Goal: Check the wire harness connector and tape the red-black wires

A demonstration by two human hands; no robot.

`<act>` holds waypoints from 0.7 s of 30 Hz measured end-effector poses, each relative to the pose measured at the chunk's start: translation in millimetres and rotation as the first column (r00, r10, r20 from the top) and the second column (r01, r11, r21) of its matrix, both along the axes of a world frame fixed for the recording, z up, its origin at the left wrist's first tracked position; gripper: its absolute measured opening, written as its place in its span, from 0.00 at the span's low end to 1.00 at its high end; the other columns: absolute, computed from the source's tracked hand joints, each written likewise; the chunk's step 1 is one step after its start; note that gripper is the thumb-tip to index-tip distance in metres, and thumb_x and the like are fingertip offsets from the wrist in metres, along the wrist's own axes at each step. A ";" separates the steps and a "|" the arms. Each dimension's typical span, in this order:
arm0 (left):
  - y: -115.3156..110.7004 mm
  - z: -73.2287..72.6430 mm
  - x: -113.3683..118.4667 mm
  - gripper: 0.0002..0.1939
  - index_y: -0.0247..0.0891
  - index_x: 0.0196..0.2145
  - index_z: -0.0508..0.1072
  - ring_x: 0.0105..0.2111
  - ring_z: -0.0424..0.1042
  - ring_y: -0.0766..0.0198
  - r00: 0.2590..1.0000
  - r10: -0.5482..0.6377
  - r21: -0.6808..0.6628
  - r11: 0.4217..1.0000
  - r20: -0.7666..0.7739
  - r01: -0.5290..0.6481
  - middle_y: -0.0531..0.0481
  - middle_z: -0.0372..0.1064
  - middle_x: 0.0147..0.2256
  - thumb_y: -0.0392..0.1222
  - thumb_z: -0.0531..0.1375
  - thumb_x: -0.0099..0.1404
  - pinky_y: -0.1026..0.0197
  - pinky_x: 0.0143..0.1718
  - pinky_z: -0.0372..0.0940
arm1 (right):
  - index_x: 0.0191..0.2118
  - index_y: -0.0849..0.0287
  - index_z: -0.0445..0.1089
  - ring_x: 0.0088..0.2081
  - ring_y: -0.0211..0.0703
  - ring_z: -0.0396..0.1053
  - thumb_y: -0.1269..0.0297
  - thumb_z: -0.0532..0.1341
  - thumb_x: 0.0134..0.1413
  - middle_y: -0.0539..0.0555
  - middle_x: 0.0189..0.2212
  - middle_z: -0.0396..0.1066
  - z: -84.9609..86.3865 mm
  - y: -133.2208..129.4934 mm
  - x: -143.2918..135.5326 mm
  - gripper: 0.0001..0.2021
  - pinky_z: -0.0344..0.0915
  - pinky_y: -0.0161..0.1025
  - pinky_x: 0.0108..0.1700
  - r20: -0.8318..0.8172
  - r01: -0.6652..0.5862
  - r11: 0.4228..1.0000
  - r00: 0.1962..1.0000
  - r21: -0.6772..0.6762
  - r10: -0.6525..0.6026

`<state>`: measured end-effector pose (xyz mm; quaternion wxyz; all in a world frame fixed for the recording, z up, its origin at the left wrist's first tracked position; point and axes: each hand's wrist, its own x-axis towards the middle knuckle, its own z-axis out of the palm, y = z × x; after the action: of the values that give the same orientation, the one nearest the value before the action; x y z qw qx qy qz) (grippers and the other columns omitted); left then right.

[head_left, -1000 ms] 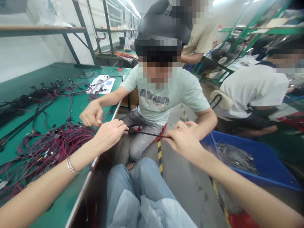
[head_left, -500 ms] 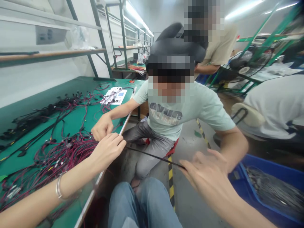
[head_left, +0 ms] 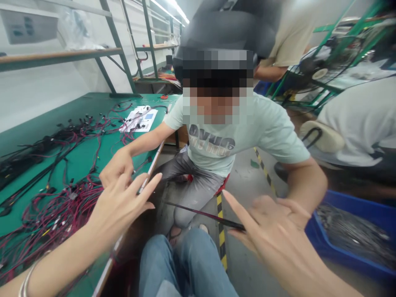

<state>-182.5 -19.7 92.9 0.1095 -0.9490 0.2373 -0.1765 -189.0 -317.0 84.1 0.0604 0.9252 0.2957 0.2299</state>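
A thin dark cable (head_left: 204, 213) with a reddish tint stretches across the gap over the floor. My right hand (head_left: 272, 231) pinches its right end between thumb and fingers, the index finger pointing out. The cable's other end hangs short of my left hand (head_left: 123, 202), whose fingers are spread and hold nothing visible. Just behind my left hand is a co-worker's hand (head_left: 116, 167), curled at the table edge. That person's other hand (head_left: 293, 210) is mostly hidden behind my right hand.
On the green table (head_left: 89, 109) at left lie a heap of red and black wire harnesses (head_left: 71, 206), black cables (head_left: 34, 152) and a printed sheet (head_left: 145, 119). The co-worker (head_left: 213, 140) sits facing me. A blue bin (head_left: 323, 243) with grey cables stands at right.
My left hand has opened and moved left, away from the cable's end. My right hand keeps its hold, with the index finger now raised. The view has tipped downward.
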 end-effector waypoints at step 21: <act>-95.1 -5.6 -5.8 0.21 0.42 0.52 0.58 0.23 0.60 0.66 0.933 -0.357 -0.144 0.921 0.052 0.361 0.52 0.65 0.26 0.30 0.43 0.63 0.64 0.21 0.55 | 0.36 0.52 0.72 0.32 0.50 0.61 0.70 0.51 0.48 0.56 0.16 0.65 -12.6 21.8 -5.2 0.14 0.55 0.51 0.38 -0.345 0.103 0.932 0.938 0.346 0.024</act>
<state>-188.2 -114.8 87.3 0.0059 -0.8927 0.3917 -0.2229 -194.2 -295.2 71.5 -0.1574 0.9523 0.2356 0.1138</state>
